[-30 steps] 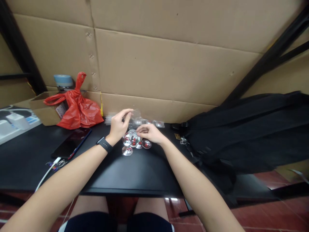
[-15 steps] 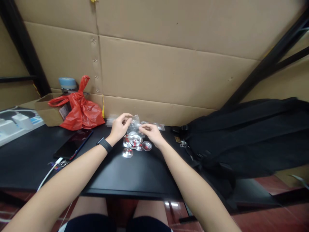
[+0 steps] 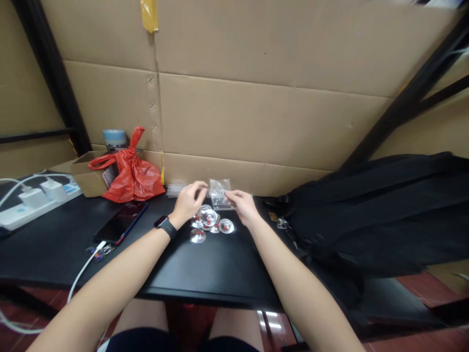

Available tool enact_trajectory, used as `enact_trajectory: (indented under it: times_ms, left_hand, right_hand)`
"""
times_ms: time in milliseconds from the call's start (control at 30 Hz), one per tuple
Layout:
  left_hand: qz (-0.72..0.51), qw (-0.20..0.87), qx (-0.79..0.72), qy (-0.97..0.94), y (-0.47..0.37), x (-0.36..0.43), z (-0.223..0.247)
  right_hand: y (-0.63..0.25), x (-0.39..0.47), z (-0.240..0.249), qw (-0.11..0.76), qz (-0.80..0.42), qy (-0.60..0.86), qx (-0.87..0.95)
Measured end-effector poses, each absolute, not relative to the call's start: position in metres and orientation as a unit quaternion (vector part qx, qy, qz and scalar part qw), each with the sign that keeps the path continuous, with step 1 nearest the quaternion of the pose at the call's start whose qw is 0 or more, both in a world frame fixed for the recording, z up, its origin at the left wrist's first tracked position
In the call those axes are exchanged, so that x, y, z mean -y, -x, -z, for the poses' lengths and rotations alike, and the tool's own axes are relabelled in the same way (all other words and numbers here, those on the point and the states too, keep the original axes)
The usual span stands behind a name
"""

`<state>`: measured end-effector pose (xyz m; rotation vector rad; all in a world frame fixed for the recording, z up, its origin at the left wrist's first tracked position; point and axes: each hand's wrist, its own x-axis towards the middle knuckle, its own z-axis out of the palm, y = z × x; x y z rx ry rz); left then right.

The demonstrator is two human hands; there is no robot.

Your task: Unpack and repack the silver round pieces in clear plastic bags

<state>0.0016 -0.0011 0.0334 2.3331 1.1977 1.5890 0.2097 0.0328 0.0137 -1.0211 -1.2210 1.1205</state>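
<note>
My right hand [image 3: 242,205] pinches the right edge of a small clear plastic bag [image 3: 220,189], which stands upright at the back of the black table. To the left of the bag is my left hand [image 3: 189,201], wearing a dark watch [image 3: 165,226]. Its thumb and fingers are curved with a gap between them, and nothing shows in them. Just in front of both hands lie several round, silver, dished metal discs with red centres [image 3: 209,218], resembling finger cymbals. Some overlap in a pile; one disc [image 3: 198,235] lies nearest me and another [image 3: 226,226] to the right.
More clear plastic bags [image 3: 176,189] lie behind my left hand. A phone [image 3: 121,222] on a white cable, a red plastic bag [image 3: 134,176], a cardboard box [image 3: 88,178] and a power strip [image 3: 40,208] are left. A black backpack [image 3: 373,210] fills the right. Cardboard [image 3: 238,112] walls the back.
My left hand has come away from the plastic bag, which my right hand still holds, now more upright and spread. The view has tilted up and shifted slightly left.
</note>
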Motion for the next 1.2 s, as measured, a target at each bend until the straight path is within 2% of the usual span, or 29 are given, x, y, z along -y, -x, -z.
enact_trajectory:
  times_ms: [167,300,400,567,700,800,1000,1200]
  left_hand:
    - [-0.330,-0.111,-0.308,-0.885,-0.013,0.015,-0.038]
    - [-0.303,-0.191,-0.309,-0.881,-0.021,0.010,-0.030]
    - [-0.287,-0.223,-0.318,-0.876,-0.014,0.002,-0.030]
    - [-0.222,-0.176,-0.427,-0.859,0.022,-0.017,-0.038]
    - [-0.187,-0.123,-0.498,-0.838,0.057,-0.035,-0.034]
    - [-0.178,-0.120,-0.531,-0.820,0.074,-0.044,-0.028]
    - [-0.159,-0.131,-0.570,-0.796,0.083,-0.054,-0.013]
    - [-0.138,-0.074,-0.587,-0.794,0.084,-0.067,0.006]
  right_hand:
    - [-0.207,-0.035,-0.009,0.562,-0.492,0.432,0.506]
    - [-0.199,-0.029,-0.011,0.543,-0.514,0.379,0.546]
    - [-0.198,-0.030,-0.012,0.523,-0.474,0.373,0.602]
    - [-0.208,-0.040,-0.003,0.407,-0.254,0.419,0.771]
    - [-0.211,-0.045,0.008,0.297,-0.228,0.503,0.779]
    - [-0.207,-0.048,0.012,0.246,-0.235,0.545,0.766]
    - [-0.202,-0.051,0.009,0.225,-0.203,0.548,0.780]
    - [-0.208,-0.052,0.005,0.239,-0.090,0.504,0.825]
